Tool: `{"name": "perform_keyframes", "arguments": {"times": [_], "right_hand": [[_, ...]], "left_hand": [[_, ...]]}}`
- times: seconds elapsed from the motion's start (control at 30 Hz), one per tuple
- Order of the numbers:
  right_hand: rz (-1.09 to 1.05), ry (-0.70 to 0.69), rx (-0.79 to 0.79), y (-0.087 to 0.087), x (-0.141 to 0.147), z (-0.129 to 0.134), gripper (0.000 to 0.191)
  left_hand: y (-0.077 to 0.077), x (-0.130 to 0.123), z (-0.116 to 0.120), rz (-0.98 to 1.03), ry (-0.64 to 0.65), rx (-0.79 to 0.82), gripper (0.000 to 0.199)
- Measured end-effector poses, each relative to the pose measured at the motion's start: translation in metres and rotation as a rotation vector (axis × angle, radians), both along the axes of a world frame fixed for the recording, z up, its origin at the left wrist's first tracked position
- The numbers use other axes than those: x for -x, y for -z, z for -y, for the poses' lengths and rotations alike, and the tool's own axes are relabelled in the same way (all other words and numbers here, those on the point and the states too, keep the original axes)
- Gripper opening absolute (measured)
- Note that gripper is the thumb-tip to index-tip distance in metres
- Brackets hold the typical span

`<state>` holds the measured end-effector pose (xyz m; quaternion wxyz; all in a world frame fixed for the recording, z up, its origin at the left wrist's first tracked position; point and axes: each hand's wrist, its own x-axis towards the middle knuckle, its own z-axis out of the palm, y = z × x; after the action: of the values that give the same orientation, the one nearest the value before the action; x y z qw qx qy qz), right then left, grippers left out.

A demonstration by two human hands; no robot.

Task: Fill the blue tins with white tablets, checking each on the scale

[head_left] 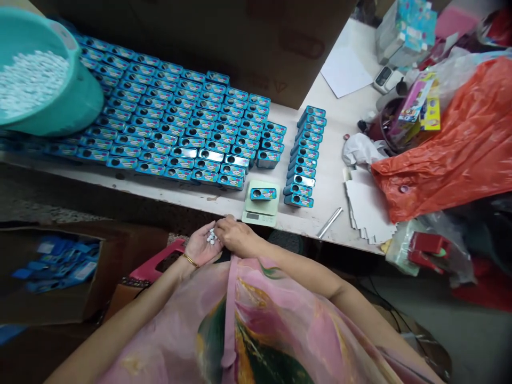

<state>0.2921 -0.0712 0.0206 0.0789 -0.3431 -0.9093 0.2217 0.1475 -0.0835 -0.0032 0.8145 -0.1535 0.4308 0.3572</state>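
My left hand (pixel 203 246) is turned palm up and cupped, holding a few small white pellets (pixel 212 237). My right hand (pixel 235 236) meets it from the right, its fingers bent together at the edge of the pellets; its fingertips are partly hidden, so what they pinch does not show. Just beyond the hands a small pale-green scale (pixel 259 218) stands at the table's front edge. One blue tin (pixel 263 194) with a round dark opening rests on its pan. A large turquoise tub (pixel 86 101) at the upper left is filled with similar white pellets (pixel 34 80).
Many blue tins (pixel 162 130) fill the table's left side, and a single column (pixel 303 165) runs right of the scale. A large brown carton (pixel 224 37) stands behind. White cards (pixel 370 200), a metal tube (pixel 330 223) and an orange bag (pixel 452 138) lie rightward. An open box (pixel 96 277) sits lower left.
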Motion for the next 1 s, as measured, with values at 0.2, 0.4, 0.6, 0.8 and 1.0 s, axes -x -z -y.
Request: {"name": "perform_keyframes", "arguments": {"times": [0.2, 0.4, 0.6, 0.8, 1.0], "right_hand": [[-0.413, 0.268, 0.156, 0.012, -0.008, -0.01, 0.018], [-0.601, 0.583, 0.107, 0.016, -0.05, -0.045, 0.014], [-0.377, 0.521, -0.082, 0.041, -0.08, -0.065, 0.019], [-0.283, 0.548, -0.131, 0.034, -0.093, -0.055, 0.022], [-0.405, 0.703, -0.174, 0.007, -0.116, -0.039, 0.02]], "left_hand": [[0.006, -0.013, -0.017, 0.063, -0.019, -0.121, 0.023], [0.005, -0.04, -0.046, 0.107, 0.003, -0.161, 0.023], [0.01, -0.039, -0.054, 0.071, 0.035, -0.15, 0.026], [0.007, -0.017, -0.035, 0.018, 0.0, -0.126, 0.026], [0.0, 0.007, -0.014, -0.007, -0.006, -0.121, 0.027]]}}
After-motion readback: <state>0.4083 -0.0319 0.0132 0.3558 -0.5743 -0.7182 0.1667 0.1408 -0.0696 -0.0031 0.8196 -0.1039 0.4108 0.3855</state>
